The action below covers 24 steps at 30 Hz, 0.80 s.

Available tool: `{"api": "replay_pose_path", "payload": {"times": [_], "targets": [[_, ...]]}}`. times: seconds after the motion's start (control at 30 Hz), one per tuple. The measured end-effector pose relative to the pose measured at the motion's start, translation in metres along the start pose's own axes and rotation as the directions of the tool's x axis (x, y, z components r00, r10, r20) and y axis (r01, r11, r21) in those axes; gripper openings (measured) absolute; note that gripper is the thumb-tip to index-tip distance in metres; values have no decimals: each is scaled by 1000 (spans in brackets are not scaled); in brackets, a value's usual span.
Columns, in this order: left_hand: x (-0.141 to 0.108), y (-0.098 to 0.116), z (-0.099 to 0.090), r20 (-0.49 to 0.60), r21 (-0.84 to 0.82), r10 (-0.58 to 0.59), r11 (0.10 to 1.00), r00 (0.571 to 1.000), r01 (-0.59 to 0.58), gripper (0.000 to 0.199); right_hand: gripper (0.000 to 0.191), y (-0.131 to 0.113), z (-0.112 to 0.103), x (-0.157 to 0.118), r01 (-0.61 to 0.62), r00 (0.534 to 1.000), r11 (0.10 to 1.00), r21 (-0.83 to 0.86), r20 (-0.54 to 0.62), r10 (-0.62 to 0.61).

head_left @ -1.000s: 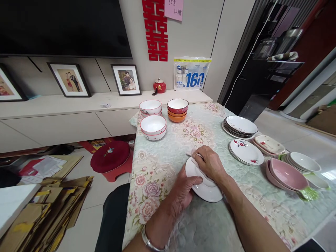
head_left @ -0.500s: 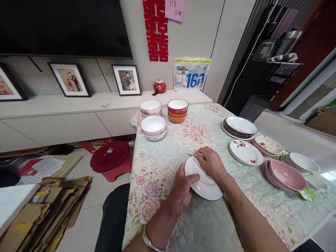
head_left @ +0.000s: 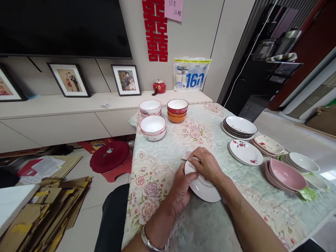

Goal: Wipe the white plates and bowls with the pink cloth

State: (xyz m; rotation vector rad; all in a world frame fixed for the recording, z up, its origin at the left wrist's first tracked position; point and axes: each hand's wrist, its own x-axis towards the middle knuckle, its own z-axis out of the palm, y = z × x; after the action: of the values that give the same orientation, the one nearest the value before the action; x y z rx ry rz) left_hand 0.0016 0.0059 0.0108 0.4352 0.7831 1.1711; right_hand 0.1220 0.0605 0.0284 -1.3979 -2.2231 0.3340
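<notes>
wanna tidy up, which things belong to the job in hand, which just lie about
Job:
white plate in left hand
pale cloth-like piece under right hand
perhaps stacked dishes

Likely lying about:
red stool
flattened cardboard
framed photos
printed bag

Your setting: a home, by its furnishings a living room. Along your far wall: one large dark screen (head_left: pixel 63 28), television-like, above a long, low, pale cabinet (head_left: pixel 52 129). On the cabinet: framed photographs (head_left: pixel 126 79), portraits of couples among them; one red lidded jar (head_left: pixel 159 87) with dark tassel. On the wall: one red paper cut-out (head_left: pixel 156 37) of repeated characters; one pink handwritten note (head_left: pixel 173 10). Before you: one bench (head_left: pixel 204 224) under a floral cloth (head_left: pixel 151 189), carrying household crockery, namely stacked bowls (head_left: pixel 153 130) and flower-patterned plates (head_left: pixel 245 150). At your left, on pale floor tiles (head_left: pixel 86 217): one red stool (head_left: pixel 115 171) with embroidered cushion (head_left: pixel 109 154); flattened cardboard (head_left: pixel 56 206).
</notes>
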Motion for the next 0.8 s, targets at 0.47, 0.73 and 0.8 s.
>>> {"api": "replay_pose_path", "payload": {"times": [0.47,0.73,0.8], "targets": [[-4,2,3,-20,-85,-17,996,1000,16,64,15,-1,-1,-1,38,999,997,-70,-25,-40],[-2,3,3,-7,-52,-37,998,999,36,56,17,-4,0,1,53,998,998,16,32,-53],[-2,2,2,-53,-44,-23,999,998,20,54,18,6,0,1,-86,996,996,-38,1,86]]}}
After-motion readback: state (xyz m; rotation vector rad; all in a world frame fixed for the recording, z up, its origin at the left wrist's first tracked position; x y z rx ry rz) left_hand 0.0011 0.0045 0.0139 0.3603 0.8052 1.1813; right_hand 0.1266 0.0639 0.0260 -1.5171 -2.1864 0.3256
